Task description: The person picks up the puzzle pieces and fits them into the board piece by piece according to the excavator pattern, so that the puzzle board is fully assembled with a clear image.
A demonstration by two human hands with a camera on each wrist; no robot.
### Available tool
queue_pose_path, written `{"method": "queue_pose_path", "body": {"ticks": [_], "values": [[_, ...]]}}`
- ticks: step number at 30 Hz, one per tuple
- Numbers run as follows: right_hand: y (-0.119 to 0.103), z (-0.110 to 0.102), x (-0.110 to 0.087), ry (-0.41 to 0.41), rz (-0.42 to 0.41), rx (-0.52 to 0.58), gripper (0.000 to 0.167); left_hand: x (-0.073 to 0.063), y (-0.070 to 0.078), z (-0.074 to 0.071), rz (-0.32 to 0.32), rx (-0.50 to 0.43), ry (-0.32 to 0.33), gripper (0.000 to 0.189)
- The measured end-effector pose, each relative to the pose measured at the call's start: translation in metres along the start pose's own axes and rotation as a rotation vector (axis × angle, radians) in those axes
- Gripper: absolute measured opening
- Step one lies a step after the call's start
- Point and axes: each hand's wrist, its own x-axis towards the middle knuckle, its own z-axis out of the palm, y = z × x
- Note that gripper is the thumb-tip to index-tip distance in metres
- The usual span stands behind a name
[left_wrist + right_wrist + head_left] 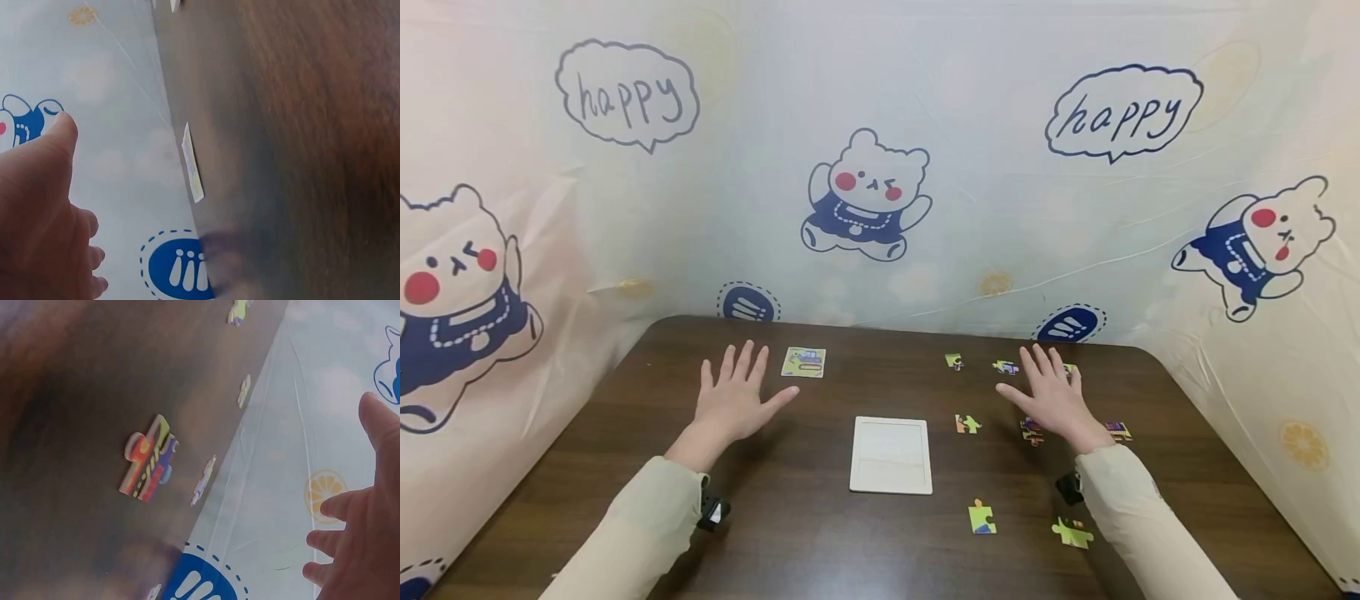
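My left hand (733,407) is spread with fingers straight over the left part of the table, holding nothing. Just to its right lies a small square picture card (804,363), also seen edge-on in the left wrist view. Over on the right my right hand (1054,402) has its fingers apart and grips nothing. It hovers among several jigsaw pieces, partly covering one with red and purple (151,461). Other loose pieces are a yellow-green one (982,517), a knobbed green one (1072,533) and an orange-green one (967,423). Between the hands lies a white square puzzle tray (891,456).
The dark brown wooden table (797,533) has rounded far corners. A printed cloth (745,200) with bears and "happy" bubbles stands behind it and along both sides. More jigsaw pieces lie near the far edge, one of them (953,361) left of the right hand.
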Motion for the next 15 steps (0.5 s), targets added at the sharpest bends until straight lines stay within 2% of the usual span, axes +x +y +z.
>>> {"method": "queue_pose_path", "body": {"ticks": [15], "values": [[0.002, -0.007, 0.025, 0.007, -0.041, -0.012, 0.089, 0.004, 0.009, 0.013, 0.034, 0.001, 0.021, 0.092]]}}
